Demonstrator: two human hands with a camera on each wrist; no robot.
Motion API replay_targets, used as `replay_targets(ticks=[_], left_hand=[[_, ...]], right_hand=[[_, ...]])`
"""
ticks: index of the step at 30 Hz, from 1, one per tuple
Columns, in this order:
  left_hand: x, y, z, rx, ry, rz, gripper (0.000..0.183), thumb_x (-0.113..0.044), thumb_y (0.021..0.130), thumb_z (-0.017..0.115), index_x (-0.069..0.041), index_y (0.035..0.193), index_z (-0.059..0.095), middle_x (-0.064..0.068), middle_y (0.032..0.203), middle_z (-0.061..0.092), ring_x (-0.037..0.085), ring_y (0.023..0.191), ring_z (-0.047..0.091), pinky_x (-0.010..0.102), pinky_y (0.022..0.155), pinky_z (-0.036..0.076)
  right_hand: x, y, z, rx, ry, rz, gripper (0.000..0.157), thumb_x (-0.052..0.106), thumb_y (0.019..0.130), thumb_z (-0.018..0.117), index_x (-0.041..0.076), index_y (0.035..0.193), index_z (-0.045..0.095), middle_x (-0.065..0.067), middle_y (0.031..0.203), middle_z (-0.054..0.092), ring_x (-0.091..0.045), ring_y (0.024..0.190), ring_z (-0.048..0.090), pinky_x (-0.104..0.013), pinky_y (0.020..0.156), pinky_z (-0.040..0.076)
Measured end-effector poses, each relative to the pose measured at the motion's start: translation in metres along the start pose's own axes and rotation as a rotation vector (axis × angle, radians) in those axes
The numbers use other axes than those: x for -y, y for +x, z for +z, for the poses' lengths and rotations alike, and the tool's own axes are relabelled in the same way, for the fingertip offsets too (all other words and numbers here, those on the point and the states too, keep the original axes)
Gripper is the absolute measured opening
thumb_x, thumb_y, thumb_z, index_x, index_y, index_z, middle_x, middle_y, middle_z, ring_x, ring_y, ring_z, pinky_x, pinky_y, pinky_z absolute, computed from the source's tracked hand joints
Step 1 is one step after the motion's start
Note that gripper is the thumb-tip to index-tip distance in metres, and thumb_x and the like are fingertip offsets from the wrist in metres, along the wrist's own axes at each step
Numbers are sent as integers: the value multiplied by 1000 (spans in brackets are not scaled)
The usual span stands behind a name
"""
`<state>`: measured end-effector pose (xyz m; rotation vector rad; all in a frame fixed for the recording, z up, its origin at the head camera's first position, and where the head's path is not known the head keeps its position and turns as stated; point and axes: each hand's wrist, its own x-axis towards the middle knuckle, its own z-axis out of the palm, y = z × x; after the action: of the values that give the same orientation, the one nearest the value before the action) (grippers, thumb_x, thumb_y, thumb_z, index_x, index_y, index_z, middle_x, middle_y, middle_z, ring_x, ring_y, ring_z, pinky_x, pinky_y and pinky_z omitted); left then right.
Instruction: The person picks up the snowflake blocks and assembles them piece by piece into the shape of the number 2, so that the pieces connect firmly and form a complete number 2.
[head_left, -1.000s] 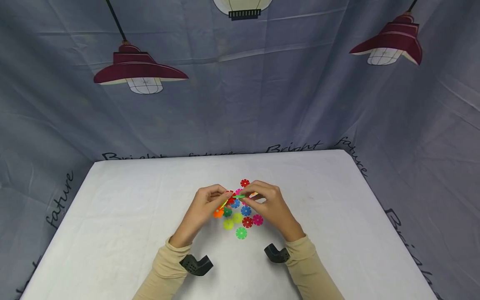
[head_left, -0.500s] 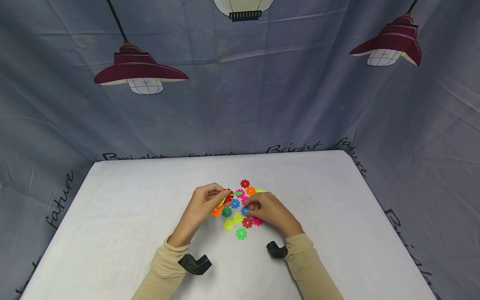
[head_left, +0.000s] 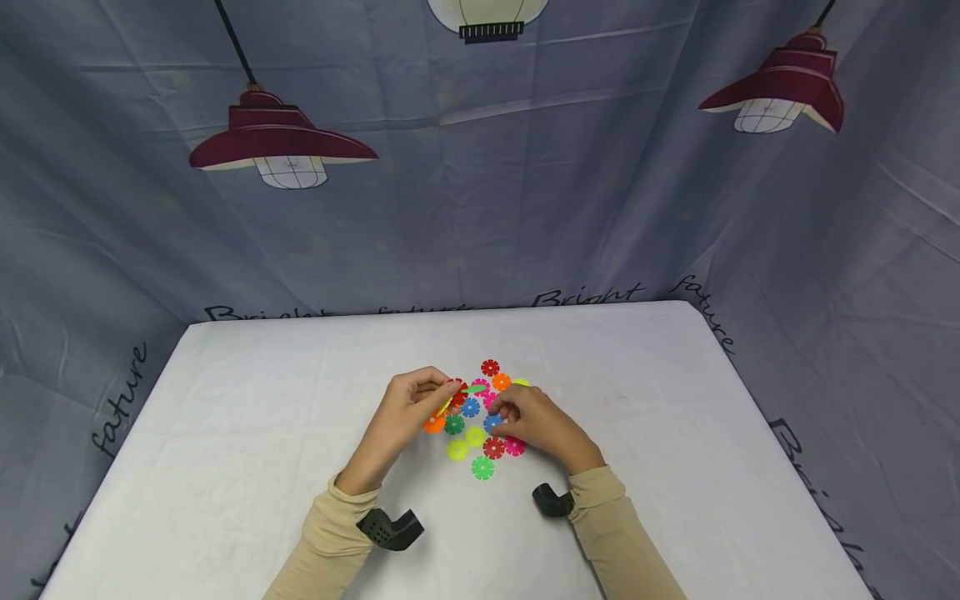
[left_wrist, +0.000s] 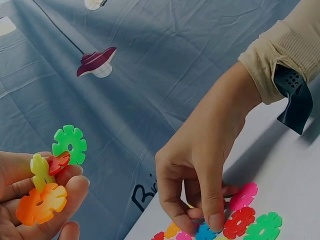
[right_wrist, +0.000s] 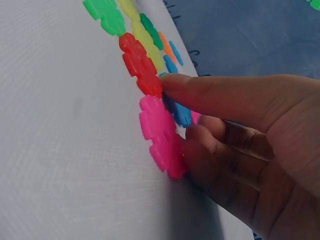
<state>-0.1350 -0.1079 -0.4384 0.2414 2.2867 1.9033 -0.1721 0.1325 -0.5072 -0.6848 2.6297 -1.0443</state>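
My left hand [head_left: 405, 408] holds a small cluster of joined plastic snowflake discs: an orange disc [left_wrist: 41, 204], a yellow disc [left_wrist: 40, 172], a red disc [left_wrist: 59, 162] and a green disc [left_wrist: 70, 142] sticking up at the top. These round pieces have notched rims and a centre hole. Low over the table, my right hand [head_left: 543, 421] has its thumb and curled fingers around the edges of a blue disc [right_wrist: 177, 112], which they partly hide. Right beside those fingers lie a pink disc [right_wrist: 162, 135] and a red disc [right_wrist: 141, 65].
Several more loose discs lie around the hands, including a light green disc [head_left: 483, 467] nearest me, a yellow disc [head_left: 457, 449] and a red disc [head_left: 490, 367] at the back. The white table [head_left: 262, 467] ends at a grey-blue curtain [head_left: 480, 183] printed with lamps.
My right hand has left the green disc of the cluster and come down to the blue disc. The left hand keeps the cluster, shifted slightly left. A red loose disc has been nudged slightly.
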Motion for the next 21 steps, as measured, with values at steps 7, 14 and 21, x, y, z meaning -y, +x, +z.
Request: replay_targets(ticks=[7, 14, 21], left_hand=[[-1, -1, 0, -2, 3, -5, 21, -24, 101, 69, -3, 99, 72, 13, 99, 78, 23, 82, 77, 27, 82, 58], [-2, -1, 1, 6, 2, -1, 21, -24, 101, 69, -3, 100, 72, 13, 100, 78, 19, 81, 77, 27, 80, 58], [0, 0, 1, 6, -7, 12, 21, -23, 101, 69, -2, 99, 72, 13, 98, 78, 46, 91, 74, 26, 80, 58]], right_hand=[[3, 0, -2, 4, -39, 23, 24, 19, 80, 91, 14, 95, 73, 6, 78, 60, -10, 70, 54, -22, 63, 48], [1, -1, -3, -5, -52, 66, 23, 19, 78, 92, 14, 93, 75, 5, 79, 59, -11, 72, 54, -22, 65, 49], [2, -1, -4, -13, -74, 104, 26, 21, 77, 92, 14, 92, 72, 4, 80, 59, -12, 75, 54, -25, 68, 48]])
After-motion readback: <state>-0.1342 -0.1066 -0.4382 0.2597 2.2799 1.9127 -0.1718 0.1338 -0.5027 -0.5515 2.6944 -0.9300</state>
